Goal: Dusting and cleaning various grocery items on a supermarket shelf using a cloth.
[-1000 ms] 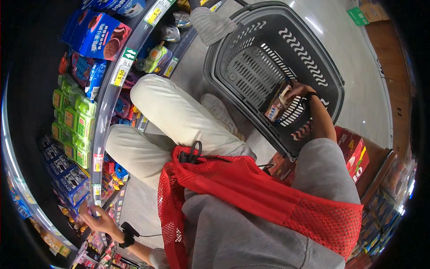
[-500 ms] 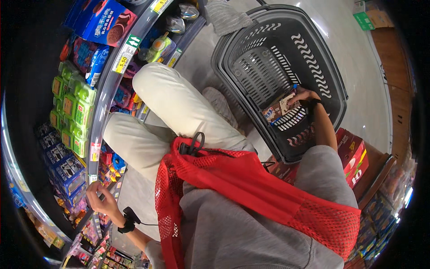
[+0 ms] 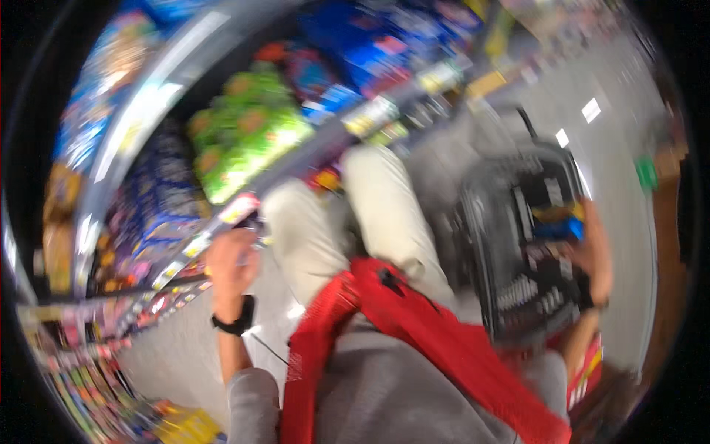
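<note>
The whole view is smeared by motion. At the right, my right hand (image 3: 594, 248) is at the right side of the dark grey shopping basket (image 3: 484, 281), fingers stretched upward and thumb apart. Beside it in the basket lies a blue and yellow packet (image 3: 558, 222). A brown and white packet (image 3: 547, 259) seems to lie below that one, too blurred to tell its kind. My left hand (image 3: 233, 259) is raised in front of the shelf's price rail, its fingers loosely curved and nothing visible in them. A dark band circles each wrist.
Green-lidded tubs (image 3: 248, 133), blue packages (image 3: 151, 189) and other packaged goods fill the shelf (image 3: 310, 144) ahead and to the left. My knees (image 3: 384, 214) are bent between shelf and basket. Wooden furniture (image 3: 673, 259) stands at the far right, and a red box (image 3: 588, 362) sits below the basket.
The view has swung, shifting shelf and basket rightward. My right hand has moved from the brown packet to the basket's right side. A blue and yellow packet now shows; my left hand remains raised.
</note>
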`<move>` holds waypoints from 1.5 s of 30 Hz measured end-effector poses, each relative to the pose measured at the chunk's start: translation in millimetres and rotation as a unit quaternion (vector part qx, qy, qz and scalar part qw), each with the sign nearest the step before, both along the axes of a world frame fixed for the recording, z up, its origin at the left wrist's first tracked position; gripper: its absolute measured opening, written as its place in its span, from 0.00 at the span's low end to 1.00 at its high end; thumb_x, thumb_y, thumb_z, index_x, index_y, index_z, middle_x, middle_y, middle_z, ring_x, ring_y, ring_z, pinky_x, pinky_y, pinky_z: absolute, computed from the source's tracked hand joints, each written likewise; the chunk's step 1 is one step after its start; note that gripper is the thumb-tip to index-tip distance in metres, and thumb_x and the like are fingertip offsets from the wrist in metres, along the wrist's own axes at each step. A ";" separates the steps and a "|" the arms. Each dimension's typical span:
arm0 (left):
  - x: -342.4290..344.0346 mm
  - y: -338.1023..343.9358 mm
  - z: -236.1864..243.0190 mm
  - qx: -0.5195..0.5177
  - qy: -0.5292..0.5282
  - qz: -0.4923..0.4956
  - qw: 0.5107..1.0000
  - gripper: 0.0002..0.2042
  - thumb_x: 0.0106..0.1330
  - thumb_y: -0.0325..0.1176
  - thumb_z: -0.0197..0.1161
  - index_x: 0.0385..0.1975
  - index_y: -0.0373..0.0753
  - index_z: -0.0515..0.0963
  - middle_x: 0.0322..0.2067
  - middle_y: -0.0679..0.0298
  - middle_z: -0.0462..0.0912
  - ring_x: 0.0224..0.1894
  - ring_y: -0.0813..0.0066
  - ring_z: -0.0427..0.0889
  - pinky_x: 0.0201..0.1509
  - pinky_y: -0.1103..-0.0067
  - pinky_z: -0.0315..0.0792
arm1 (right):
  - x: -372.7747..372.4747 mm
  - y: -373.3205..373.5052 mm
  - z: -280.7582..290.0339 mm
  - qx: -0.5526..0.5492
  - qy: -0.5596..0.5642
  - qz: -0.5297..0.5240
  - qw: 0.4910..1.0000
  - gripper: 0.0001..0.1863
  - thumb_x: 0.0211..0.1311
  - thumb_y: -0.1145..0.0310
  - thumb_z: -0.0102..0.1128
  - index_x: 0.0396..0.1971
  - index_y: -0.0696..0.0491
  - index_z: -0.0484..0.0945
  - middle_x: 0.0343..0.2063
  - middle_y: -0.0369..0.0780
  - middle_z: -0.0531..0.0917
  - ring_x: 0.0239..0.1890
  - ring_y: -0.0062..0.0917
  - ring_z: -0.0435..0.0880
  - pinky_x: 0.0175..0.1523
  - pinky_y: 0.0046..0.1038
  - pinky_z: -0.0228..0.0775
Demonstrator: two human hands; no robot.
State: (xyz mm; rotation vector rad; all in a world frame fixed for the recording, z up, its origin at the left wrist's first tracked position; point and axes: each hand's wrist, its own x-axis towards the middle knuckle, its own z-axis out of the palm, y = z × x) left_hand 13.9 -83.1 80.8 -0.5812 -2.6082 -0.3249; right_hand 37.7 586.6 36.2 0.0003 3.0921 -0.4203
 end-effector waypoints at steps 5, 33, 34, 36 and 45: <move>0.8 25.8 45.8 0.042 0.013 -0.087 0.995 0.20 0.55 0.32 0.67 0.50 0.43 0.79 0.47 0.59 0.80 0.44 0.60 0.82 0.47 0.68 0.79 | -20.8 -128.2 176.3 -0.047 0.209 0.080 0.974 0.52 0.32 0.83 0.70 0.67 0.55 0.60 0.57 0.48 0.71 0.60 0.43 0.72 0.69 0.36 0.61; 17.2 -211.1 266.0 -0.111 0.123 0.200 0.966 0.38 0.55 0.31 0.71 0.69 0.50 0.64 0.47 0.51 0.81 0.49 0.47 0.78 0.54 0.59 0.69 | -180.9 -665.7 295.0 -0.142 0.443 0.425 0.776 0.62 0.43 0.25 0.62 0.63 0.68 0.65 0.58 0.56 0.74 0.62 0.47 0.67 0.71 0.44 0.48; 16.9 -210.1 266.4 -0.097 0.092 0.218 0.967 0.37 0.57 0.34 0.71 0.69 0.49 0.64 0.48 0.51 0.80 0.50 0.47 0.78 0.55 0.59 0.68 | -185.1 -667.3 292.3 -0.088 0.510 0.400 0.756 0.61 0.46 0.23 0.59 0.61 0.68 0.68 0.57 0.55 0.75 0.62 0.46 0.67 0.70 0.44 0.49; 11.0 -209.9 261.8 -0.075 0.075 0.217 0.970 0.36 0.58 0.39 0.70 0.69 0.48 0.65 0.49 0.50 0.80 0.51 0.46 0.77 0.56 0.60 0.68 | -193.4 -663.2 297.0 -0.099 0.492 0.415 0.759 0.60 0.48 0.21 0.54 0.58 0.68 0.71 0.57 0.54 0.75 0.62 0.44 0.67 0.69 0.44 0.50; 2.8 -219.7 244.4 -0.097 0.174 0.187 0.962 0.32 0.62 0.47 0.65 0.66 0.46 0.68 0.56 0.52 0.75 0.56 0.49 0.74 0.65 0.60 0.61 | -192.5 -652.7 303.4 -0.108 0.421 0.479 0.763 0.47 0.61 0.30 0.51 0.59 0.63 0.74 0.53 0.52 0.78 0.64 0.40 0.68 0.70 0.42 0.54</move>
